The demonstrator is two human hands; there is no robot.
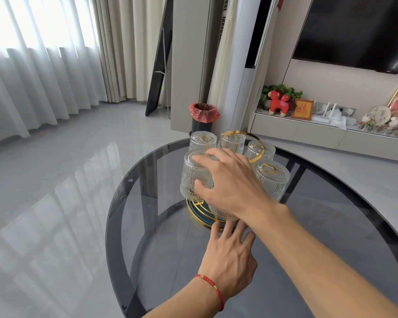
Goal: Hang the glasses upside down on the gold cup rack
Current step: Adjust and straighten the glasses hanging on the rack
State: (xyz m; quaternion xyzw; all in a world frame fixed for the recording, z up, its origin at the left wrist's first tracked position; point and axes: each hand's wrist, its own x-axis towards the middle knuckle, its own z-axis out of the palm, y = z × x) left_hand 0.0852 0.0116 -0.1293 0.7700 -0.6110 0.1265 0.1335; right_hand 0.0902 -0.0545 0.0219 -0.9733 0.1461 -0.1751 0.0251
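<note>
A round dark glass table point(147, 226) stands on a glossy grey tile floor point(55, 191). Sheer white curtains point(32, 76) cover the window at the left, with beige drapes point(124, 42) beside them. A black bin point(202, 119) lined with a red bag stands behind the table. A dark television point(359, 31) hangs above a low cabinet point(308, 131) bearing a red toy animal point(278, 103), a leafy plant point(283, 90), a small framed picture point(302, 109) and what looks like a decorated plate point(380, 115).

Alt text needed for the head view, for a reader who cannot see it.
Right hand grips an upside-down ribbed glass on the gold cup rack, where other glasses already hang. Left hand rests by the rack's base on a round dark glass table.
</note>
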